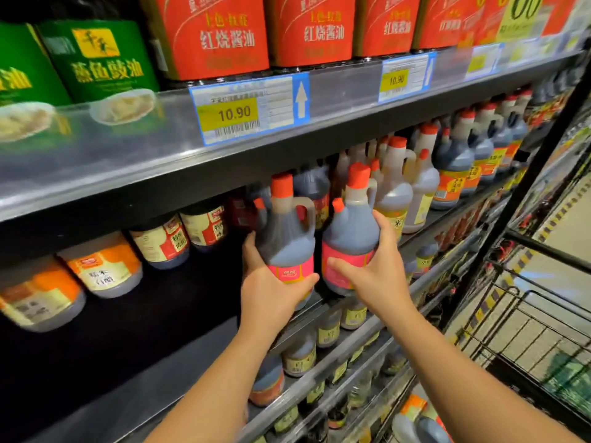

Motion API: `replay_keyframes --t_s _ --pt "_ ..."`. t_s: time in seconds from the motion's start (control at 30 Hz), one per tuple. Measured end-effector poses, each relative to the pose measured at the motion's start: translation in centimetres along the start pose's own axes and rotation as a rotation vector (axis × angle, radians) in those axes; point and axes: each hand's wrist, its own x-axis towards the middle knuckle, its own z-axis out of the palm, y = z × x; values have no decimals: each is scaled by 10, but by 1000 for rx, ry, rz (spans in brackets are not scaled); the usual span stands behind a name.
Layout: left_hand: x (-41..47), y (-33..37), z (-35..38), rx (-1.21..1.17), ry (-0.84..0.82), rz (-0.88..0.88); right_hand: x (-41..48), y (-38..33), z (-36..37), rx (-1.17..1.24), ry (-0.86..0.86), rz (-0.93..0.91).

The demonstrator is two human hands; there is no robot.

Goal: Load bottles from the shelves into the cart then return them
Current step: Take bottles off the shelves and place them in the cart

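Two dark jug bottles with red caps, side handles and pink labels stand at the front edge of the middle shelf (179, 356). My left hand (271, 282) grips the left bottle (284, 231) round its lower body. My right hand (374, 266) grips the right bottle (350, 231) the same way, fingers wrapped over the label. The wire cart (524, 327) is at the lower right, its basket partly in view.
More red-capped jugs (425, 174) line the same shelf to the right. Jars with orange and white labels (105, 266) lie to the left. Red and green boxed bottles fill the upper shelf (204, 36). Smaller bottles fill lower shelves (326, 334).
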Motion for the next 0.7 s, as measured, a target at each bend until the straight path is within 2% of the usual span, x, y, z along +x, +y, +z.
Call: replay_keyframes --t_s 0.2,0.4,0.7 --pt "12 -2 17 31 12 -1 20 16 1 -55 -112 4" --pt "23 -4 32 44 54 -13 34 25 3 -277 -62 9" --pt "34 -4 47 128 107 17 39 27 3 -314 -34 17"
